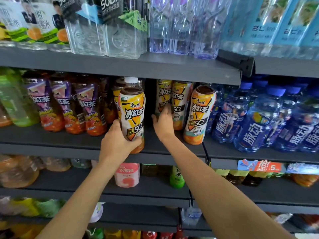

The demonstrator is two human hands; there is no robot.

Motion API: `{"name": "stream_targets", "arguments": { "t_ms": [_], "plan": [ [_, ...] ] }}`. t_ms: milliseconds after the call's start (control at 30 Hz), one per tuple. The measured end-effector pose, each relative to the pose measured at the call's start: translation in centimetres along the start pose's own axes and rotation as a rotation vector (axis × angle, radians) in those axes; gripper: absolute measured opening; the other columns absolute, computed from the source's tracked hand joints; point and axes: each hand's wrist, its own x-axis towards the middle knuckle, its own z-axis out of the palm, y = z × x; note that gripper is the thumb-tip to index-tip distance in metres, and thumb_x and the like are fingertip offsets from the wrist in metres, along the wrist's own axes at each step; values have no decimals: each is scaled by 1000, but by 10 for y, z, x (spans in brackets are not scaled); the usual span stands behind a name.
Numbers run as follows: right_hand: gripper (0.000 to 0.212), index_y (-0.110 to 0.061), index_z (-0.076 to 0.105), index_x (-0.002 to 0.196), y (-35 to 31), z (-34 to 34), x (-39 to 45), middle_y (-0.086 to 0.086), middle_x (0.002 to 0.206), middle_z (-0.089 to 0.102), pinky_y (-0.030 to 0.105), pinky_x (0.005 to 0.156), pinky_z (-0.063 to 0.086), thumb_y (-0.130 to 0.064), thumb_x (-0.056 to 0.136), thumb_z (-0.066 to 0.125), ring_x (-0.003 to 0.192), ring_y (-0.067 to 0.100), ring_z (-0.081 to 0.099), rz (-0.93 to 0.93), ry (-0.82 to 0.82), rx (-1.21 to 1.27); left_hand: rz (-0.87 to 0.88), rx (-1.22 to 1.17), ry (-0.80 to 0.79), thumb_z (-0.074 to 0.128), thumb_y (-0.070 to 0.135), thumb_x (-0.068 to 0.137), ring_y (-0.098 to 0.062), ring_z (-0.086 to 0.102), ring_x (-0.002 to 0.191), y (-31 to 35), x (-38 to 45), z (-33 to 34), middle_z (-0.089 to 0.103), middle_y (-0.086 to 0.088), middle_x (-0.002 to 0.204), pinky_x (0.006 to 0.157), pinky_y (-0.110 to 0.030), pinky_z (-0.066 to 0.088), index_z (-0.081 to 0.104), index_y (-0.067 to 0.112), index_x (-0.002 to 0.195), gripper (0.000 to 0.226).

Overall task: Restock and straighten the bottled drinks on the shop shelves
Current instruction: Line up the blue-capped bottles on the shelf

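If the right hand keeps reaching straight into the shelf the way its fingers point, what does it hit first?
The right hand already has its fingertips at a set-back yellow iced tea bottle. Going straight on, it would most likely press that bottle first; the dark gap beside it looks free, though depth is unclear.

The right hand (164, 121) hides its fingertips behind a tea bottle (163, 97). At twelve o'clock, water bottles (181, 25) are cut off; bottom shelves blur.
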Motion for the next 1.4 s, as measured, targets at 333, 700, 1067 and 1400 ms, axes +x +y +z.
{"name": "stream_targets", "arguments": {
  "t_ms": [333,700,1067,1400],
  "plan": [
    [53,3,25,136,-5,37,53,21,135,41,39,100,37,-15,93,51,124,36,44,464,269,51,56,-159,-17,78,29,67,-10,47,89,-19,8,5,52,5,101,65,-24,35,41,19,99,50],
    [60,1,33,129,11,26,50,20,132,47,37,97,40,-25,85,65,122,36,46,422,125,224,59,-208,-30,77,35,62,-17,56,97,-23,10,6,56,2,103,78,-40,50,42,22,100,54],
    [55,4,33,128,-1,19,9,23,130,46,40,94,41,-16,86,63,120,38,46,342,202,176,63,-146,-31,77,32,68,-19,56,101,-18,7,4,58,-2,108,73,-30,42,41,18,102,51],
    [47,2,47,121,19,-60,-58,22,125,45,33,97,35,-6,78,62,115,23,37,-125,811,-101,109,-103,-154,73,32,76,-27,54,113,20,26,41,59,-7,122,88,-36,45,46,11,119,56]
  ]
}}
